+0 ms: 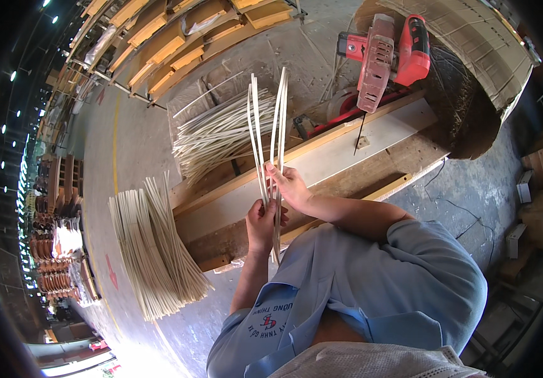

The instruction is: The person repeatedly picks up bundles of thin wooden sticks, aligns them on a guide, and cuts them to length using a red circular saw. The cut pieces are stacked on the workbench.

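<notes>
Above the plank tabletop (322, 165), the left hand (262, 222) is clenched around a bundle of pale thin strips (267, 135) standing upright, while the right hand (289, 184) pinches them higher up; loose strips (218, 133) lie behind, a stack (155, 249) on the floor, a red saw (385, 57) beyond

Open bench plank (347, 151) beyond the held strips (271, 126), red saw (388, 57) right, strip pile (218, 135) left.

Strips (268, 126): pale bare wood, thin, smooth, matt. Counter (347, 154): raw timber planks, rough, unfinished. Saw (388, 53): red plastic housing, dusty, dull metal blade. Floor (126, 126): grey concrete, worn. Shirt (372, 283): blue matt cloth.
</notes>
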{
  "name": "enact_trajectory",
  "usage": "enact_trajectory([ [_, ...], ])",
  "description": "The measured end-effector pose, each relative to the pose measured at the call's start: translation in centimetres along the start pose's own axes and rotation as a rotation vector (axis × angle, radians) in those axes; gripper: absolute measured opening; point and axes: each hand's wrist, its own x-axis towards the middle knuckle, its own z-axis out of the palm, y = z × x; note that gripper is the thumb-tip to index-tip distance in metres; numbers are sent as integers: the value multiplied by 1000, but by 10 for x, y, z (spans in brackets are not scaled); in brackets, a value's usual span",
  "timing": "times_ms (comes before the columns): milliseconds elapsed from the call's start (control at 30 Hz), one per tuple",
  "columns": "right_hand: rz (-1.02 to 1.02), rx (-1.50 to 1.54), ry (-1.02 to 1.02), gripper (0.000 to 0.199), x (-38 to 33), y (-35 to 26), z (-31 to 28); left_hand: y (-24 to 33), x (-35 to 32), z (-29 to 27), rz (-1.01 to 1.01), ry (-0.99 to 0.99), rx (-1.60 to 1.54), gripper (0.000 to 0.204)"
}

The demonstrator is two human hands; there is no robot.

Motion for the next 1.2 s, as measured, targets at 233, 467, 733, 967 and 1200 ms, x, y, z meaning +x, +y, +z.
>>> enact_trajectory([
  [233, -48, -189, 82, 37, -7, -7, -3, 2, -4, -1, -15, 22, 13, 18],
  [467, -99, -145, 7, 31, -11, -17, 3, 4, -5, 2, 41, 25, 101, 20],
  [733, -97, 20, -34, 24, -9, -5, -3, 7, -10, 6, 63, 22, 78, 30],
  [967, 63, 256, -155, 22, -13, -24, 1, 3, -11, 4, 97, 14, 88, 36],
  [1200, 58, 49, -559, 35, -32, -96, 20, 19, -11, 10, 422, -127, 148, 40],
])
